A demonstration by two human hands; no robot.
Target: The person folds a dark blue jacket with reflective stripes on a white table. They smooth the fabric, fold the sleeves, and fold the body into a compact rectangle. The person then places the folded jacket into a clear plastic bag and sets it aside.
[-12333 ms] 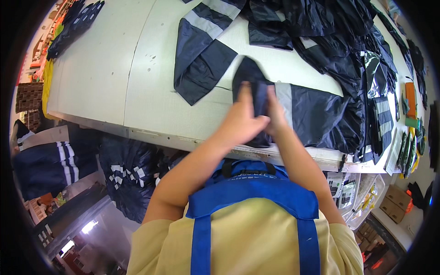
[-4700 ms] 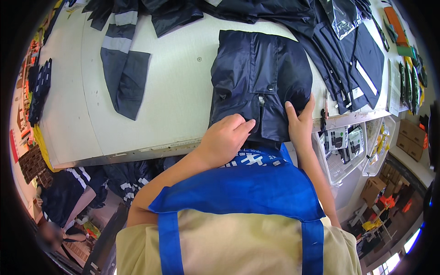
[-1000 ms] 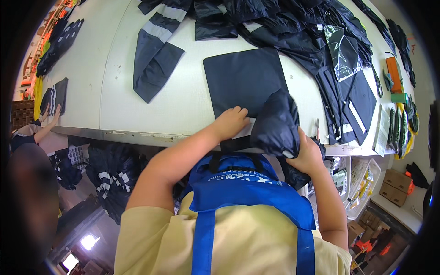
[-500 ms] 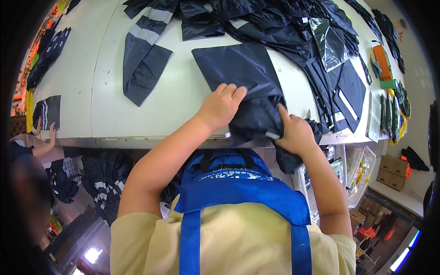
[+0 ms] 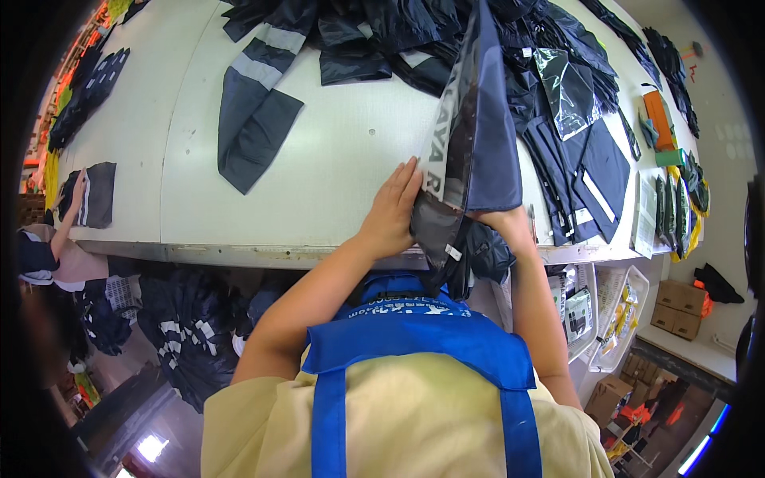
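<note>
A dark navy garment [image 5: 496, 151] of shiny cloth stands raised on edge at the table's front edge, a pale lettered strip showing along its left side. My left hand [image 5: 392, 211] lies against its lower left side, fingers stretched out, thumb hidden. Around its lower right side my right hand [image 5: 508, 225] is closed, most of the fingers behind the cloth. Bunched dark cloth [image 5: 488, 253] with a small white label hangs below, over the edge. Beyond it lies a heap of dark garments [image 5: 382, 28], and a sleeve or leg with grey bands [image 5: 259, 103] reaches toward me.
Folded dark garments [image 5: 574, 183] and a clear plastic bag [image 5: 567, 92] lie on the right of the white table [image 5: 319, 175]. Farther right are an orange box [image 5: 658, 119] and a green roll [image 5: 669, 158]. White baskets [image 5: 617, 319] stand below. At left, another person's hand [image 5: 78, 191] touches a folded garment.
The garment, flat on the table before, is now lifted on edge, its lettered strip turned into view. My left hand has opened out against its side; my right hand has moved slightly, partly behind the cloth.
</note>
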